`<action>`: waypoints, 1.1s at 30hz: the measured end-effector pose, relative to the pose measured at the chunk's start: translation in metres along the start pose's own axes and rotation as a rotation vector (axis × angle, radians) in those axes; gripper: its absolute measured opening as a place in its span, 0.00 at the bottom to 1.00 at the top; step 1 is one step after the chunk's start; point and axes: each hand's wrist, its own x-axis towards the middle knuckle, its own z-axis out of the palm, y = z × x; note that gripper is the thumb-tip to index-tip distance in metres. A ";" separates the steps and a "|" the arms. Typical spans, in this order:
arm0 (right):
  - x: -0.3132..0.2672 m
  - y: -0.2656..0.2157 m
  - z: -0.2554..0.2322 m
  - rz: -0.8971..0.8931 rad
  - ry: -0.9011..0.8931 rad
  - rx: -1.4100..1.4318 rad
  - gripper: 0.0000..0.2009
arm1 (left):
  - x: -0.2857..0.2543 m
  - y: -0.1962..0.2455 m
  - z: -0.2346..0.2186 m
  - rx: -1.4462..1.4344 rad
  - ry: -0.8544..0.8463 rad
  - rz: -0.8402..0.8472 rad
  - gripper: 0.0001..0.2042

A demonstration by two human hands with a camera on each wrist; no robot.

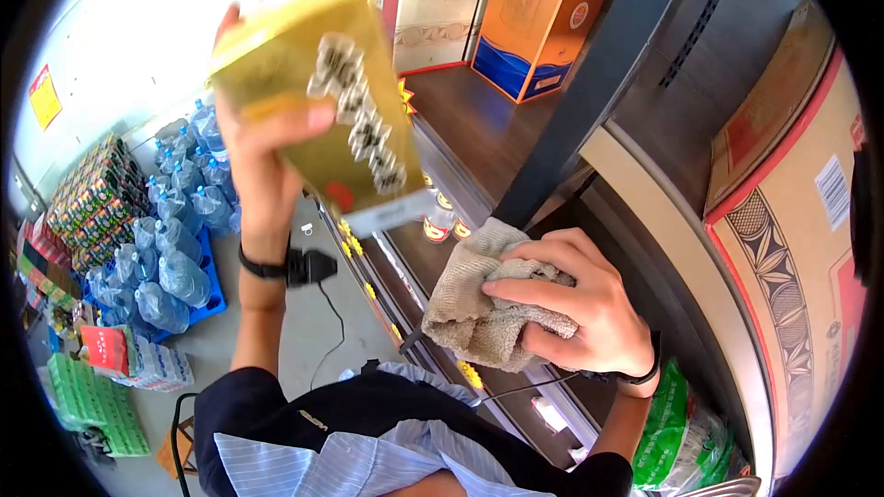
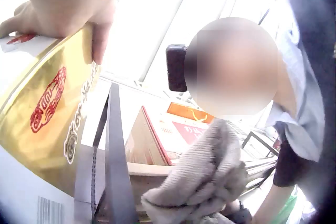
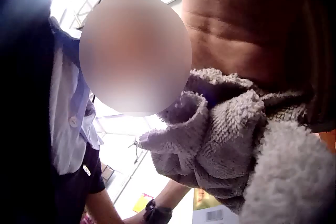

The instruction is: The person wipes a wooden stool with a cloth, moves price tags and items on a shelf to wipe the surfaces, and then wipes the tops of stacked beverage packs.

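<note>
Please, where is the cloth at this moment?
In the head view, the cloth is gripped in the right hand, just right of centre, next to the dark shelf post.

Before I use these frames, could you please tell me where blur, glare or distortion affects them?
Head view: the gold box is blurred, and the shelf edge bows, likely lens distortion; left wrist view: glare bleaches the background; right wrist view: the grey cloth looks softest in its nearest fold.

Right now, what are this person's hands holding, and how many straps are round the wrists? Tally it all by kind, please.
Gold carton, in the left grip: 1
Grey towelling cloth, in the right grip: 1
Dark wrist straps: 2
Total: 4
</note>
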 end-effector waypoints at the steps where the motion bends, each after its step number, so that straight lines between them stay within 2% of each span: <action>1: -0.002 -0.002 0.000 0.024 -0.002 -0.022 0.24 | 0.015 -0.010 0.003 -0.006 -0.052 0.052 0.48; 2: -0.002 -0.006 -0.001 0.037 -0.008 -0.016 0.24 | 0.024 -0.013 0.019 0.040 -0.075 0.091 0.49; 3: -0.002 -0.009 -0.001 0.037 0.000 -0.029 0.24 | 0.033 -0.016 0.035 0.091 -0.095 0.040 0.46; 4: -0.001 -0.012 -0.001 0.035 0.009 -0.043 0.24 | 0.044 -0.031 0.052 0.227 -0.077 0.140 0.44; 6: -0.004 -0.018 -0.001 0.046 0.001 -0.057 0.25 | 0.067 -0.058 0.092 0.280 -0.099 0.307 0.45; 7: -0.005 -0.021 0.000 0.065 -0.024 -0.050 0.25 | 0.075 -0.090 0.097 0.465 0.011 0.481 0.45; 8: -0.006 -0.023 0.001 0.081 -0.047 -0.046 0.26 | 0.072 -0.090 0.103 0.436 -0.151 0.266 0.45; 10: -0.012 -0.025 0.004 0.054 -0.035 -0.066 0.26 | 0.070 -0.138 0.109 0.721 0.019 0.269 0.46; 14: -0.024 -0.035 0.008 0.107 0.000 -0.071 0.22 | 0.089 -0.166 0.111 0.746 0.073 0.186 0.47; 16: -0.029 -0.037 0.008 0.149 -0.027 -0.059 0.22 | 0.092 -0.188 0.108 0.901 0.092 0.401 0.47; 18: -0.029 -0.039 0.009 0.138 -0.040 -0.062 0.23 | 0.098 -0.198 0.108 0.964 0.099 0.410 0.46; 20: -0.029 -0.036 0.013 0.126 -0.071 -0.030 0.25 | 0.101 -0.195 0.105 0.953 0.014 0.686 0.45; 21: -0.028 -0.035 0.015 0.123 -0.082 -0.021 0.25 | 0.097 -0.196 0.102 1.051 0.042 0.656 0.40; 22: -0.028 -0.034 0.018 0.114 -0.086 -0.019 0.25 | 0.093 -0.195 0.094 1.058 0.049 0.659 0.40; 24: -0.026 -0.035 0.024 0.138 -0.097 0.003 0.24 | 0.082 -0.191 0.074 1.232 -0.064 0.642 0.43; 26: -0.026 -0.034 0.026 0.153 -0.149 0.013 0.24 | 0.047 -0.178 0.045 1.096 -0.351 0.471 0.41; 28: -0.030 -0.027 0.032 0.161 -0.174 0.040 0.24 | 0.010 -0.157 0.028 1.158 -0.501 0.533 0.38; 30: -0.024 -0.019 0.036 0.159 -0.215 0.041 0.23 | -0.010 -0.147 0.024 1.223 -0.698 0.514 0.36; 32: -0.016 -0.014 0.043 0.204 -0.275 0.114 0.23 | -0.010 -0.150 0.026 1.208 -0.691 0.497 0.38; 33: -0.010 -0.013 0.046 0.221 -0.279 0.115 0.22 | -0.004 -0.158 0.028 1.100 -0.556 0.363 0.39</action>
